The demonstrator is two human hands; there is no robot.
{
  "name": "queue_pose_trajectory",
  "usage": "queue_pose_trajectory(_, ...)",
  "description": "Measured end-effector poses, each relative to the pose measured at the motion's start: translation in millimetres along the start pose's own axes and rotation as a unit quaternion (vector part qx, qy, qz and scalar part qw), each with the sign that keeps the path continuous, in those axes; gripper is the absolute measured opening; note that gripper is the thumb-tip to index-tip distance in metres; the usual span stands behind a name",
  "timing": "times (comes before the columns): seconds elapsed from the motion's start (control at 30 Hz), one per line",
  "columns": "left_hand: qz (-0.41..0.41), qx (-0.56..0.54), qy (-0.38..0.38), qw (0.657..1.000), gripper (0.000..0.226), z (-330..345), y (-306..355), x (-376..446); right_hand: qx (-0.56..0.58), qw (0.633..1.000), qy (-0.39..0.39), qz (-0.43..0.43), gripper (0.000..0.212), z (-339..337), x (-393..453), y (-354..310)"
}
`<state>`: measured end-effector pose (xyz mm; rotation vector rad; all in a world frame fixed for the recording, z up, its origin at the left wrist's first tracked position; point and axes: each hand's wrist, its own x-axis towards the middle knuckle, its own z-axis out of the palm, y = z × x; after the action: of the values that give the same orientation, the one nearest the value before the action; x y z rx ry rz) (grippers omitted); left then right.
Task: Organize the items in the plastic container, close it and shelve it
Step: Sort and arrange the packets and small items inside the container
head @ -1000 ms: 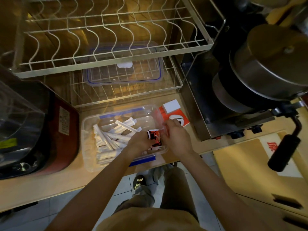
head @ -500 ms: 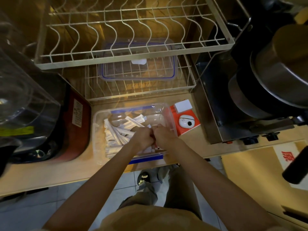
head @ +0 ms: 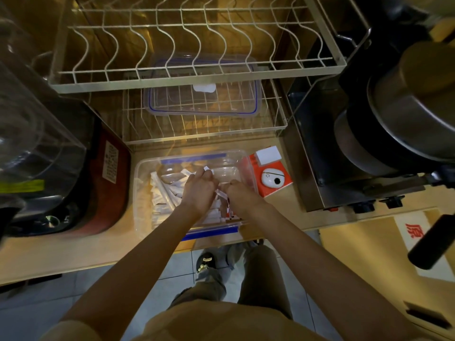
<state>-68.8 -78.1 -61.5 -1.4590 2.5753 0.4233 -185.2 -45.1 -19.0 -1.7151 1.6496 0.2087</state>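
A clear plastic container [head: 145,175] with blue clips sits open on the wooden counter in front of me. Several white sachets [head: 163,195] lie heaped in its left half. Red-and-white packets [head: 230,216] lie against its near right wall. Both my hands are inside it, close together. My left hand [head: 199,191] pinches a few white sachets whose tips stick out past its fingers. My right hand [head: 243,196] grips the end of a white sachet [head: 220,193] between the two hands. The container's clear lid [head: 157,105] with a blue seal lies on the lower rack shelf behind.
A wire dish rack [head: 197,78] overhangs the counter above the lid. A red box [head: 274,190] with a white block on it stands right of the container. A red-sided appliance [head: 110,193] is at left. A steel machine [head: 317,173], a pot [head: 418,107] and a black handle [head: 433,242] are at right.
The red-and-white packet that my hands held a second ago now lies at the container's near right. Both hands moved toward the container's middle and took hold of white sachets.
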Motion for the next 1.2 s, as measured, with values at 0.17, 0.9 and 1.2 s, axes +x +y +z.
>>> queue_pose_trajectory(0.17, 0.03, 0.031, 0.017, 0.999, 0.026, 0.4, -2.9, -3.0, -0.008, 1.0, 0.016, 0.0, 0.032, -2.6, -2.5, -1.5)
queue_pose_trajectory(0.9, -0.144, -0.128, 0.001, 0.981, 0.021, -10.3, -42.2, -48.5, -0.001, 0.998, 0.064, -0.019, 0.027, -3.4, 9.2, 0.3)
queue_pose_trajectory(1.2, -0.162, -0.163, -0.056, 0.972, 0.049, -19.0, -43.7, -73.0, 0.002, 0.993, 0.063, -0.096, 0.046, 12.2, 23.1, -16.5)
